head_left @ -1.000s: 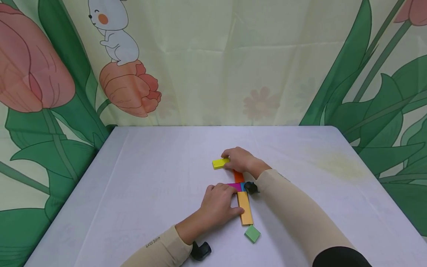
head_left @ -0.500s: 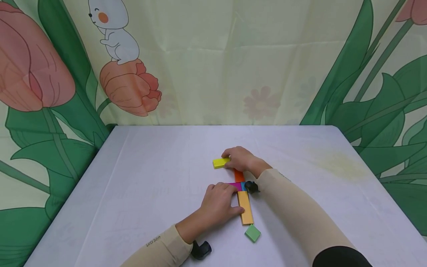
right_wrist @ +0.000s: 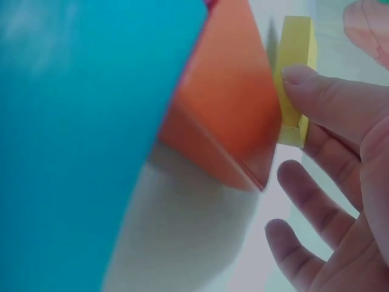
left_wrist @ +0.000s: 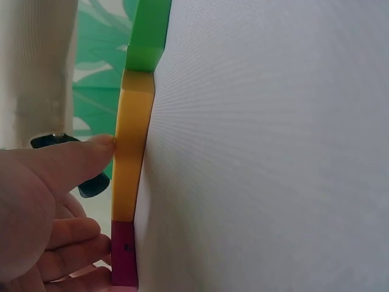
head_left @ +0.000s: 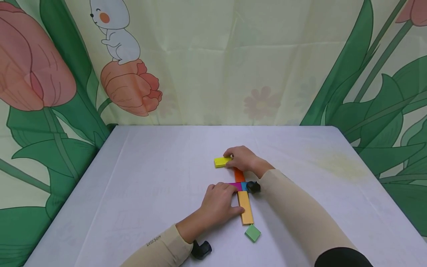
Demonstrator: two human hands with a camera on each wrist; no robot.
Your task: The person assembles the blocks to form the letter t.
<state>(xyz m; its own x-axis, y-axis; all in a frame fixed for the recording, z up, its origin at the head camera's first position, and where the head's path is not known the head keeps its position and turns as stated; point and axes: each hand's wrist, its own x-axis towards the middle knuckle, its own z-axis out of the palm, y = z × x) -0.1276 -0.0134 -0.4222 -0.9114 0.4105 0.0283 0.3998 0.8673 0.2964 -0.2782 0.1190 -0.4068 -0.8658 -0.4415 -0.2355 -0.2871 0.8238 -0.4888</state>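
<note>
My right hand [head_left: 244, 159] pinches a yellow block [head_left: 221, 162] between thumb and fingers at the far end of a row of flat blocks. In the right wrist view, the thumb lies across the yellow block [right_wrist: 296, 79], close beside the orange-red block [right_wrist: 228, 103]. Nearer me in the row come a magenta block [head_left: 236, 186] and a blue block [head_left: 244, 186] side by side, then a long light-orange block [head_left: 245, 208]. The left hand [head_left: 218, 205] touches the light-orange block [left_wrist: 132, 146] with its thumb, its other fingers at the magenta block [left_wrist: 124, 252].
At the near end, a green block [head_left: 252, 233] stands turned cornerwise to the light-orange one. Everything lies on a white-covered table [head_left: 160, 159]. Behind it hangs a printed curtain [head_left: 200, 74]. Black wrist cameras [head_left: 201, 250] sit at both wrists.
The right hand and the yellow block have shifted very slightly to the right and away from me. My left hand and the other blocks stay in place.
</note>
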